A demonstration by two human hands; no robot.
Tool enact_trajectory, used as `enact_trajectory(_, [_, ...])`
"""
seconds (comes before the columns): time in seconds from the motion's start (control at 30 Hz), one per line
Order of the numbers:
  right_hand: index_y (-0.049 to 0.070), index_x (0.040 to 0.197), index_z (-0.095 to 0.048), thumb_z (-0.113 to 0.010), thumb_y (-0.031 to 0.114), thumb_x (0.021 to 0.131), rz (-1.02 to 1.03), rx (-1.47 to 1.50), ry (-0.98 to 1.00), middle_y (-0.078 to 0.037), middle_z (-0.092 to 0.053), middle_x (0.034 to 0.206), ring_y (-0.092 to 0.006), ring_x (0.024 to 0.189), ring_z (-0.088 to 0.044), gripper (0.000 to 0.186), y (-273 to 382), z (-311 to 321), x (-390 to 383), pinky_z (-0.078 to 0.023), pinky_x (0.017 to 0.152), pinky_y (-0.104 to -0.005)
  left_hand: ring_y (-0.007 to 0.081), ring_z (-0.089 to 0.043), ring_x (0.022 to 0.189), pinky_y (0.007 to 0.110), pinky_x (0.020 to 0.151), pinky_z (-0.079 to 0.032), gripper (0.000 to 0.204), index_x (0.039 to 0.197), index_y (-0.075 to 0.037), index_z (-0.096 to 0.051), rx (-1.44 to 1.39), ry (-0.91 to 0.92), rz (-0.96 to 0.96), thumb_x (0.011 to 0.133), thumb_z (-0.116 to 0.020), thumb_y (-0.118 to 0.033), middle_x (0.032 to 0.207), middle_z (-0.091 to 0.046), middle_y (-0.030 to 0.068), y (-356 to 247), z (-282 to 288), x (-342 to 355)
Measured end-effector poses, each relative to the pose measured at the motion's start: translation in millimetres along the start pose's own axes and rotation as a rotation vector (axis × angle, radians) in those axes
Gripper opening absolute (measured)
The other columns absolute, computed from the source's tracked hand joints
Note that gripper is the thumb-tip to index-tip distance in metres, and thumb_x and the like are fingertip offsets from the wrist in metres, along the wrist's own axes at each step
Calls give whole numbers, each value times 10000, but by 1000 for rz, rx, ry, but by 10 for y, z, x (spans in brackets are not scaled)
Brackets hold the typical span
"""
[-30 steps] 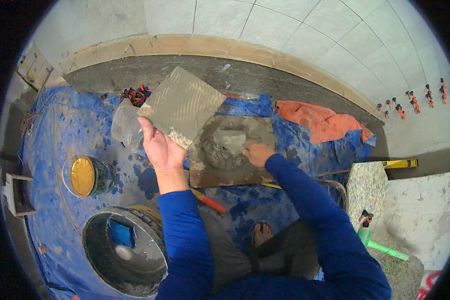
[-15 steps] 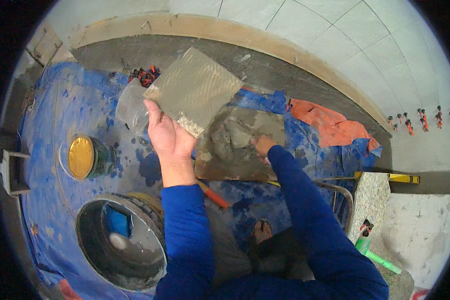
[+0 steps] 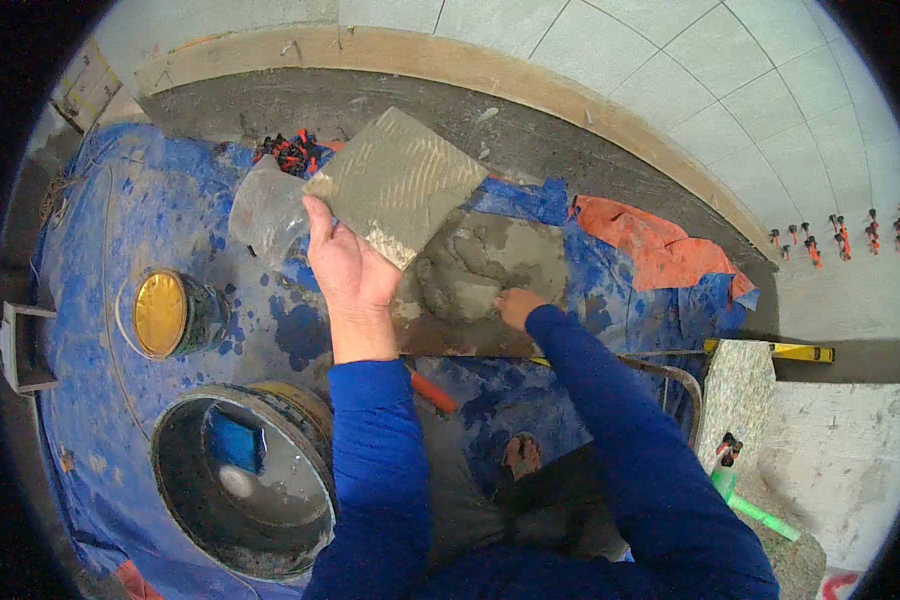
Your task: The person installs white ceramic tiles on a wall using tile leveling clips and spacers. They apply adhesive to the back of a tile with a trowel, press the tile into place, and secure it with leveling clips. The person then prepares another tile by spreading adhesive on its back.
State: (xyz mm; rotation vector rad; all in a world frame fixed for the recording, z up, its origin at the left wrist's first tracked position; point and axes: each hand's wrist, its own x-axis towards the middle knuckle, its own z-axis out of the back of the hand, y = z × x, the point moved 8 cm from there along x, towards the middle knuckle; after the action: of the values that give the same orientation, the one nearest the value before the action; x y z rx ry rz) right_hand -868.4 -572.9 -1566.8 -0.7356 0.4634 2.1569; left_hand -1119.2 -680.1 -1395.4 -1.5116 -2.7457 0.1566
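On the palm and fingers of my left hand [image 3: 350, 262] rests a square tile [image 3: 400, 180], tilted, its upward face coated with grey mortar in ridged streaks. The thumb lies at the tile's left edge and the fingers are hidden beneath it. Lower and to the right, my right hand [image 3: 518, 308] is closed on a trowel; its handle is mostly covered by the hand. The mortar-smeared trowel blade [image 3: 470, 298] sits in a mound of wet grey mortar [image 3: 510, 245]. That mound lies on a flat board [image 3: 460, 340] in front of me.
A black bucket [image 3: 175, 500] with water and a blue sponge stands at lower left, near a gold-lidded pail [image 3: 160, 313]. Orange cloth [image 3: 660, 245], a yellow level [image 3: 805, 353] and a green-handled tool [image 3: 765, 517] are right. Blue tarp [image 3: 90, 360] covers the floor.
My left hand and the tile have shifted slightly right. My right hand has moved a little left and nearer to me, and the trowel blade shows more plainly in the mortar.
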Motion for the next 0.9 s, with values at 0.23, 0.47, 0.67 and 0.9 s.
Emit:
enact_trajectory(0.23, [45,1106,-690,-470,382,1041,87,462,-229,-139,-672,802,-266,669,-656,408,-601,1237,-1392,-510,588,-414,401,-447,1385,560,1138,-368,709,1510,-38,-381,25,-37,29,1053,-333,-577,1536,-440,178,25,-13,7])
enact_trajectory(0.47, [74,1181,-640,-444,423,1081,281,1228,-293,4,-527,669,-87,505,-490,413,-113,1487,-1764,-368,439,-262,387,-446,1390,552,1151,-360,710,1520,-69,-382,16,-83,136,1053,-286,-595,1546,-435,158,573,-26,4])
enact_trajectory(0.67, [74,1171,-636,-432,424,1085,252,1129,-282,-4,-509,631,-97,474,-473,414,67,1470,-1644,-381,452,-282,360,-448,1394,544,1152,-362,724,1517,-83,-393,10,-55,183,1039,-292,-617,1530,-462,135,939,-156,-123])
enact_trajectory(0.9, [30,1112,-621,-437,434,1080,151,888,-253,-48,-543,630,-135,503,-523,445,-98,1427,-1873,-431,502,-322,361,-461,1381,534,1137,-386,721,1494,-66,-414,65,-224,254,1033,-320,-613,1505,-486,140,1081,73,-177])
